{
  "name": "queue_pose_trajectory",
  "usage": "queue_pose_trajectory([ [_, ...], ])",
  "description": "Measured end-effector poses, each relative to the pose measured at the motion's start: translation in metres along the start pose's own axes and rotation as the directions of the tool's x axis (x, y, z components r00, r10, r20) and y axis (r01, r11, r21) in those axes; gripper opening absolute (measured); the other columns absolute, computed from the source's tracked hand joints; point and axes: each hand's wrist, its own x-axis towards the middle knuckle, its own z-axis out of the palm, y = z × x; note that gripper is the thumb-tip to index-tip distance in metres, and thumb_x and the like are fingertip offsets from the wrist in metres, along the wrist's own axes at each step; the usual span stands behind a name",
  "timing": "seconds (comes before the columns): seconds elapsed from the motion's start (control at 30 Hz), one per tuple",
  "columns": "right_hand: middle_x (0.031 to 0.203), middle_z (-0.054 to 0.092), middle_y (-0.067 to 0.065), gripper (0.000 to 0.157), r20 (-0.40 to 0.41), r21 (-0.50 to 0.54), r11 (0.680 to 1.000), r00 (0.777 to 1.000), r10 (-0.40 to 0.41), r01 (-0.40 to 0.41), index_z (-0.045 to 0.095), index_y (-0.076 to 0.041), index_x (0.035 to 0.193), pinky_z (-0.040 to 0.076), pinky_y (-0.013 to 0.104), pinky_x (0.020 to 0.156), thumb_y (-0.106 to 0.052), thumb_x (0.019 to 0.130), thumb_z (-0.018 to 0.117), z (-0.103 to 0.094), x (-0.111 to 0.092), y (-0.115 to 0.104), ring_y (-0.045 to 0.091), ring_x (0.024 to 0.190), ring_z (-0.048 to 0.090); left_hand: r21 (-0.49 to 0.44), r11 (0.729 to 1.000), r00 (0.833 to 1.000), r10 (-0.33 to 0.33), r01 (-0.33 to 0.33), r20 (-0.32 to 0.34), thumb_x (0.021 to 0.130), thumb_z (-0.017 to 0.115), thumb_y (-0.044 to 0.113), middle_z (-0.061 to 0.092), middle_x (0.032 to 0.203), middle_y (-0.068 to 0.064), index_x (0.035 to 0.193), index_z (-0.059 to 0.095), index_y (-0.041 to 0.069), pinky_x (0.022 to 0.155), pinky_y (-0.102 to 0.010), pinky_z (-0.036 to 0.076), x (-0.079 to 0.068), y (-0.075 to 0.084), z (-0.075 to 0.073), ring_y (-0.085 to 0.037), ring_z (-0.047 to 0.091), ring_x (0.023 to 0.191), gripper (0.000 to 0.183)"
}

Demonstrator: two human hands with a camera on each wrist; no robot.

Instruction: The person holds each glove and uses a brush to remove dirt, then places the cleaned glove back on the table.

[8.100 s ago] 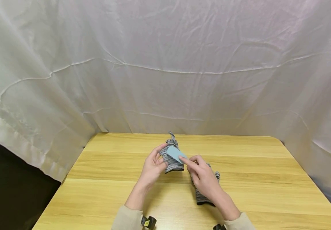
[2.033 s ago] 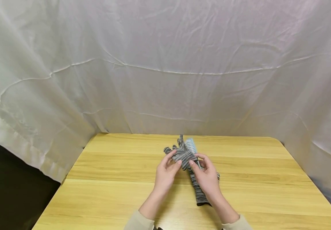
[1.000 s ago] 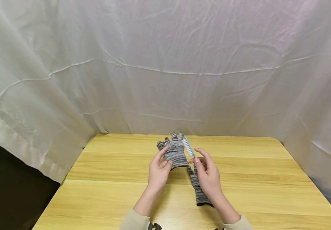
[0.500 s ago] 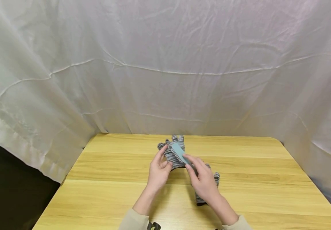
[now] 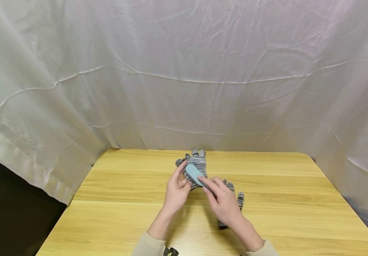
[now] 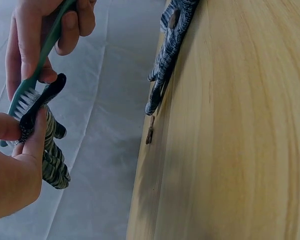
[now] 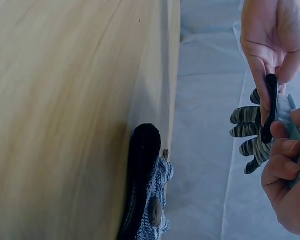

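Note:
My left hand (image 5: 176, 190) pinches a grey-and-black striped knit glove (image 5: 200, 163) near its black cuff, holding it up off the table. My right hand (image 5: 223, 201) grips the handle of a light blue-green brush (image 5: 193, 171). The brush lies across the glove's palm area, and its white bristles (image 7: 283, 108) face the fabric; in the right wrist view they appear to touch it at the cuff. A matching second glove (image 5: 240, 200) lies on the table beneath my right hand, partly hidden by it. A brown patch (image 7: 155, 212) shows on that glove.
The wooden table (image 5: 123, 213) has light grain and rounded far corners. A pale fabric curtain (image 5: 184, 106) hangs behind and at both sides. Near the second glove's fingers, the left wrist view shows a small brown mark (image 6: 150, 131) on the tabletop.
One second ago the brush was tipped up beside the glove, bristles showing. It has turned over onto the glove, then slid slightly down and left. The left hand barely moved.

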Motion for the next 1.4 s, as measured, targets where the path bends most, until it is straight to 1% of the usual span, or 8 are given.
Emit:
queue_pose_trajectory([
  [0.23, 0.100, 0.059, -0.009, 0.040, -0.031, -0.007, 1.000, 0.999, -0.027, 0.027, 0.059, -0.025, 0.130, 0.040, 0.016, 0.055, -0.014, 0.092, 0.061, 0.002, 0.001, 0.002, 0.001, 0.066, 0.042, -0.036, 0.999, 1.000, 0.004, -0.005, -0.025, 0.082, 0.044, -0.021, 0.030, 0.152, -0.015, 0.148, 0.030, 0.011, 0.047, -0.012, 0.041, 0.004, -0.012, -0.003, -0.031, 0.062, 0.087, 0.074],
  [0.33, 0.099, 0.059, -0.009, 0.040, -0.033, 0.011, 1.000, 0.999, -0.012, 0.012, 0.060, -0.025, 0.129, 0.040, 0.016, 0.053, -0.013, 0.091, 0.063, 0.002, 0.001, 0.003, 0.002, 0.064, 0.042, -0.037, 0.999, 0.999, 0.005, -0.007, -0.044, 0.082, 0.046, -0.021, 0.027, 0.153, -0.011, 0.148, 0.032, 0.015, 0.046, -0.011, 0.040, 0.007, -0.021, -0.004, -0.027, 0.062, 0.084, 0.076],
  [0.47, 0.101, 0.059, -0.008, 0.040, -0.016, 0.043, 0.999, 0.999, 0.033, -0.032, 0.059, -0.025, 0.130, 0.041, 0.018, 0.052, -0.014, 0.092, 0.062, 0.002, 0.002, 0.004, 0.003, 0.062, 0.043, -0.039, 0.999, 0.998, 0.024, -0.027, -0.056, 0.081, 0.046, -0.022, 0.026, 0.154, -0.007, 0.146, 0.035, 0.021, 0.046, -0.010, 0.040, 0.009, -0.028, -0.005, -0.026, 0.064, 0.091, 0.078],
  [0.63, 0.100, 0.059, -0.009, 0.039, -0.019, 0.059, 0.997, 0.998, 0.054, -0.053, 0.059, -0.026, 0.130, 0.042, 0.019, 0.053, -0.015, 0.093, 0.060, 0.000, 0.002, 0.005, 0.003, 0.062, 0.044, -0.049, 0.998, 0.997, 0.043, -0.046, -0.057, 0.082, 0.046, -0.021, 0.026, 0.154, -0.008, 0.145, 0.037, 0.023, 0.047, -0.010, 0.041, 0.009, -0.029, -0.005, -0.033, 0.063, 0.097, 0.077],
  [0.8, 0.100, 0.059, -0.010, 0.039, -0.034, 0.060, 0.997, 0.998, 0.047, -0.045, 0.059, -0.025, 0.130, 0.042, 0.019, 0.054, -0.015, 0.093, 0.060, -0.002, 0.003, 0.005, 0.003, 0.063, 0.045, -0.058, 0.997, 0.998, 0.040, -0.043, -0.058, 0.083, 0.045, -0.020, 0.027, 0.154, -0.006, 0.145, 0.036, 0.023, 0.047, -0.010, 0.041, 0.008, -0.027, -0.005, -0.033, 0.062, 0.104, 0.076],
  [1.07, 0.100, 0.059, -0.010, 0.039, -0.068, 0.055, 0.997, 0.996, 0.064, -0.061, 0.059, -0.025, 0.130, 0.040, 0.018, 0.050, -0.016, 0.093, 0.060, -0.003, 0.004, 0.008, 0.003, 0.060, 0.043, -0.057, 0.995, 0.994, 0.076, -0.081, -0.074, 0.082, 0.046, -0.021, 0.028, 0.153, -0.008, 0.144, 0.038, 0.021, 0.045, -0.011, 0.040, 0.008, -0.026, -0.005, -0.036, 0.063, 0.095, 0.075],
  [1.23, 0.098, 0.059, -0.009, 0.040, -0.101, 0.051, 0.997, 0.993, 0.066, -0.061, 0.060, -0.024, 0.129, 0.038, 0.016, 0.046, -0.012, 0.091, 0.062, -0.002, 0.003, 0.011, 0.001, 0.057, 0.041, -0.070, 0.994, 0.994, 0.083, -0.088, -0.078, 0.081, 0.045, -0.022, 0.029, 0.153, -0.008, 0.144, 0.038, 0.020, 0.045, -0.011, 0.040, 0.009, -0.027, -0.005, -0.037, 0.063, 0.099, 0.076],
  [1.4, 0.096, 0.059, -0.007, 0.041, -0.134, 0.039, 0.996, 0.988, 0.079, -0.074, 0.060, -0.023, 0.129, 0.036, 0.016, 0.044, -0.010, 0.090, 0.063, -0.001, 0.002, 0.014, -0.001, 0.054, 0.039, -0.052, 0.996, 0.994, 0.074, -0.078, -0.079, 0.081, 0.045, -0.022, 0.029, 0.153, -0.005, 0.145, 0.037, 0.018, 0.044, -0.011, 0.040, 0.009, -0.027, -0.005, -0.032, 0.064, 0.098, 0.076],
])
